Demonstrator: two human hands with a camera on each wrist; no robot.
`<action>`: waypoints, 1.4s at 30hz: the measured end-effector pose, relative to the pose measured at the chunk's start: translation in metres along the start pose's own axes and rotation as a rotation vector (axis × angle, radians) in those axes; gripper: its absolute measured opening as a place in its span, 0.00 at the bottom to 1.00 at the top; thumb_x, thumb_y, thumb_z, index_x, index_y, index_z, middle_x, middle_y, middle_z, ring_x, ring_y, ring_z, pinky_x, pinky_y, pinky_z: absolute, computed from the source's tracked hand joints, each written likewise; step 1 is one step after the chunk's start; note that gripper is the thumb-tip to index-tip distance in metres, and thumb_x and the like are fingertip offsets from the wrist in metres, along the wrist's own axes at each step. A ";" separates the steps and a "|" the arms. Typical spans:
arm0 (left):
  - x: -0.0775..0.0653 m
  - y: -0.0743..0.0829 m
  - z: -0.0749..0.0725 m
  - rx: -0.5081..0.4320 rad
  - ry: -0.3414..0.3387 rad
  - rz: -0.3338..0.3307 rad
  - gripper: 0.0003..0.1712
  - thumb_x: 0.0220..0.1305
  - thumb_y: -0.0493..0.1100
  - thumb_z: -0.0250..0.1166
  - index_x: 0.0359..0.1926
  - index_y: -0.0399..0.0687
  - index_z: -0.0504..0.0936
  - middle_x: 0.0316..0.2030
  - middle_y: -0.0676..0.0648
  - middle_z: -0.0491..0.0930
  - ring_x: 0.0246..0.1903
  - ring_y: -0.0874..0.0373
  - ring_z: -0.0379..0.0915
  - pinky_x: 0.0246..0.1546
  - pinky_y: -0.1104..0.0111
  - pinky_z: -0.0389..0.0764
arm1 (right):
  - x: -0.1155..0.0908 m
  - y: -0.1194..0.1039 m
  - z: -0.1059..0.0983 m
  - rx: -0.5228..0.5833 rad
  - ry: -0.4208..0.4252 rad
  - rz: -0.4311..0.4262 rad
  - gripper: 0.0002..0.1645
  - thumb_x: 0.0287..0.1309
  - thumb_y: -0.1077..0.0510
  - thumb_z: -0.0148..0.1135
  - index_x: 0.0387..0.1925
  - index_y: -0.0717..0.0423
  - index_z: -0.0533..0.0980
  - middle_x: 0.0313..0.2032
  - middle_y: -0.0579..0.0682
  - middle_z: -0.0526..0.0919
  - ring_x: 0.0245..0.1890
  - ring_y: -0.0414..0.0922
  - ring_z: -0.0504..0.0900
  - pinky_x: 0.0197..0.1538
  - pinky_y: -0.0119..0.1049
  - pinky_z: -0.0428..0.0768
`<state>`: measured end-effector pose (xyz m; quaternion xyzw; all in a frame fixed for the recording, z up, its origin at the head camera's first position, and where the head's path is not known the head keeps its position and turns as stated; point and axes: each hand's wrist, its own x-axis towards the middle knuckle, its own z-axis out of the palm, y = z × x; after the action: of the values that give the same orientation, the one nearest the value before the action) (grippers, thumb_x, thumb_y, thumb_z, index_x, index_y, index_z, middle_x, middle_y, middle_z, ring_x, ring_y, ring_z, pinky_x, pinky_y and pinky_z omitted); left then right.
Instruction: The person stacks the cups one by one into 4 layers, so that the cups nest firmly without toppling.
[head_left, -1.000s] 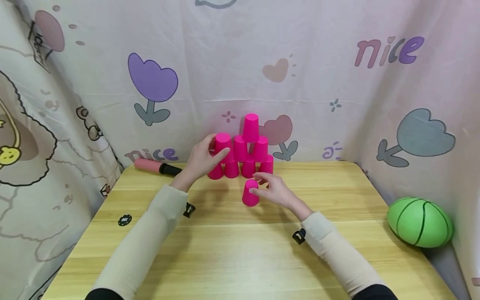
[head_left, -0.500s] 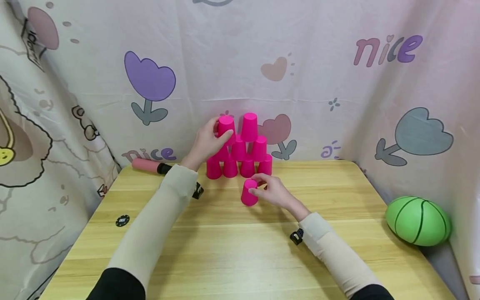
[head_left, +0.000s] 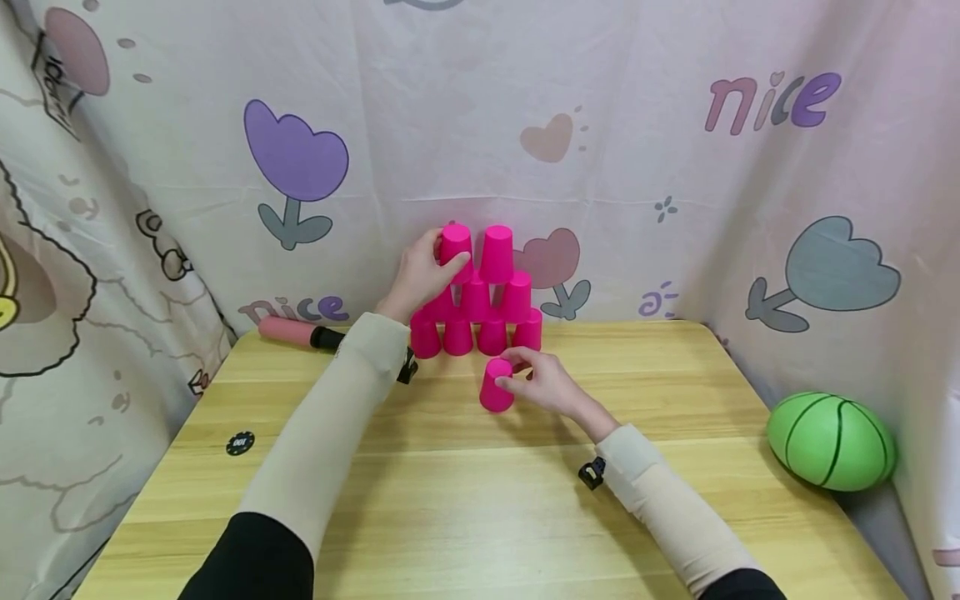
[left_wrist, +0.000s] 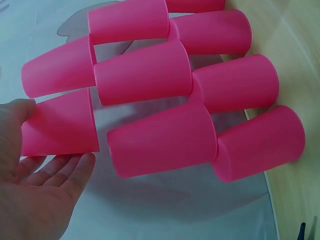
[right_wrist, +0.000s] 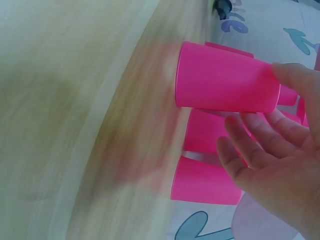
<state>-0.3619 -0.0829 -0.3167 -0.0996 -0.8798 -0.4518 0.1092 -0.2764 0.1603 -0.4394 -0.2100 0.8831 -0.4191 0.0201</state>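
Note:
Pink cups stand upside down in a stepped stack at the back of the table, with several in the bottom row (head_left: 457, 337) and three in the second (head_left: 475, 298). One upper cup (head_left: 497, 254) tops the right side of that row. Beside it, my left hand (head_left: 414, 277) holds another pink cup (head_left: 454, 242) between thumb and fingers, mouth down. In the left wrist view, a narrow gap shows between this held cup (left_wrist: 60, 125) and the second row. My right hand (head_left: 551, 383) pinches a separate pink cup (head_left: 493, 387) in front of the stack.
A pink-and-black cylindrical object (head_left: 292, 332) lies at the table's back left. A black round chip (head_left: 240, 442) rests near the left edge. A green ball (head_left: 831, 442) sits at the right edge. A patterned curtain (head_left: 420, 150) hangs close behind the stack.
My left hand has lifted its cup from beside the second row to the third level and moved it slightly right. My right hand stays at the front cup.

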 end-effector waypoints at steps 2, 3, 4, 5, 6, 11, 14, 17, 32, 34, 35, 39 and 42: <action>0.002 0.000 0.001 0.006 -0.001 0.002 0.36 0.70 0.51 0.70 0.73 0.49 0.68 0.65 0.44 0.77 0.63 0.46 0.77 0.64 0.52 0.83 | 0.000 -0.001 0.000 0.001 0.001 0.002 0.28 0.64 0.50 0.74 0.61 0.56 0.79 0.50 0.51 0.87 0.54 0.56 0.84 0.50 0.40 0.83; 0.003 0.000 0.001 0.008 0.000 0.001 0.36 0.70 0.51 0.70 0.73 0.49 0.68 0.65 0.44 0.77 0.62 0.46 0.77 0.64 0.52 0.83 | 0.000 -0.001 0.000 0.002 0.002 0.003 0.28 0.63 0.50 0.74 0.61 0.56 0.79 0.50 0.51 0.87 0.54 0.55 0.84 0.50 0.40 0.83; 0.004 0.000 0.001 0.006 0.001 0.002 0.35 0.70 0.51 0.70 0.72 0.49 0.69 0.64 0.43 0.78 0.61 0.46 0.77 0.64 0.52 0.83 | 0.000 -0.001 -0.001 0.002 0.002 0.003 0.28 0.64 0.50 0.74 0.61 0.56 0.79 0.50 0.51 0.87 0.54 0.55 0.84 0.50 0.40 0.83; 0.005 0.000 0.001 0.009 0.002 -0.001 0.34 0.70 0.51 0.70 0.72 0.48 0.69 0.64 0.43 0.78 0.61 0.46 0.77 0.64 0.52 0.83 | 0.000 -0.001 -0.001 0.002 0.003 0.002 0.28 0.64 0.50 0.74 0.62 0.56 0.79 0.50 0.51 0.87 0.53 0.54 0.84 0.50 0.40 0.83; 0.006 0.000 0.001 0.009 0.002 -0.006 0.34 0.71 0.51 0.70 0.71 0.48 0.69 0.64 0.43 0.78 0.61 0.46 0.77 0.64 0.52 0.84 | 0.000 -0.002 -0.001 0.002 0.003 0.000 0.28 0.64 0.50 0.74 0.62 0.56 0.79 0.50 0.52 0.87 0.53 0.54 0.84 0.50 0.40 0.83; 0.008 -0.001 0.000 0.017 0.002 -0.035 0.35 0.71 0.51 0.70 0.72 0.49 0.69 0.65 0.43 0.77 0.62 0.46 0.76 0.65 0.52 0.83 | 0.001 -0.001 0.000 -0.003 0.009 -0.008 0.28 0.63 0.50 0.74 0.62 0.56 0.79 0.50 0.51 0.87 0.52 0.52 0.84 0.50 0.40 0.83; 0.009 -0.001 -0.001 0.020 0.006 -0.058 0.36 0.70 0.52 0.70 0.73 0.49 0.68 0.65 0.44 0.77 0.62 0.46 0.76 0.65 0.52 0.82 | 0.001 -0.001 0.000 -0.009 0.009 -0.014 0.28 0.63 0.50 0.74 0.61 0.56 0.80 0.49 0.51 0.87 0.52 0.51 0.84 0.49 0.39 0.84; 0.010 -0.002 -0.001 0.019 0.010 -0.078 0.36 0.70 0.52 0.70 0.73 0.49 0.68 0.65 0.44 0.77 0.62 0.46 0.76 0.65 0.52 0.82 | 0.002 -0.001 0.001 -0.014 0.009 -0.018 0.28 0.63 0.50 0.74 0.61 0.56 0.80 0.49 0.50 0.88 0.51 0.51 0.85 0.48 0.39 0.84; 0.008 -0.018 -0.014 -0.083 0.020 -0.124 0.41 0.74 0.60 0.63 0.79 0.52 0.62 0.70 0.40 0.73 0.66 0.44 0.73 0.65 0.52 0.83 | 0.001 -0.001 0.000 -0.008 0.005 -0.011 0.28 0.64 0.51 0.74 0.62 0.55 0.79 0.49 0.50 0.87 0.52 0.52 0.85 0.50 0.40 0.84; 0.007 -0.028 -0.019 -0.095 0.030 -0.122 0.40 0.76 0.59 0.62 0.79 0.50 0.62 0.69 0.37 0.74 0.67 0.41 0.74 0.66 0.50 0.81 | 0.001 0.000 0.000 -0.008 0.003 -0.010 0.28 0.64 0.50 0.74 0.62 0.55 0.79 0.49 0.49 0.87 0.52 0.51 0.85 0.50 0.40 0.84; 0.005 -0.034 -0.021 -0.096 0.033 -0.116 0.38 0.77 0.57 0.61 0.79 0.48 0.62 0.69 0.35 0.74 0.67 0.40 0.74 0.66 0.49 0.81 | 0.001 0.000 0.000 -0.009 0.004 -0.011 0.28 0.64 0.50 0.74 0.61 0.55 0.79 0.49 0.49 0.87 0.52 0.51 0.85 0.49 0.40 0.84; -0.005 -0.065 -0.024 -0.066 0.020 -0.111 0.34 0.78 0.51 0.60 0.76 0.39 0.65 0.66 0.30 0.76 0.66 0.36 0.75 0.67 0.45 0.79 | 0.000 0.001 0.000 -0.015 0.009 -0.012 0.28 0.63 0.50 0.74 0.61 0.54 0.80 0.49 0.49 0.87 0.51 0.49 0.84 0.49 0.39 0.84; -0.017 -0.091 -0.022 -0.032 -0.005 -0.127 0.33 0.78 0.50 0.60 0.75 0.37 0.67 0.65 0.29 0.76 0.65 0.35 0.75 0.66 0.44 0.78 | 0.000 0.002 0.001 -0.013 0.011 -0.012 0.27 0.63 0.50 0.74 0.61 0.54 0.80 0.49 0.49 0.87 0.51 0.48 0.84 0.49 0.39 0.84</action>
<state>-0.3682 -0.1541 -0.3797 -0.0467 -0.8772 -0.4716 0.0766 -0.2773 0.1608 -0.4414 -0.2131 0.8846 -0.4146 0.0115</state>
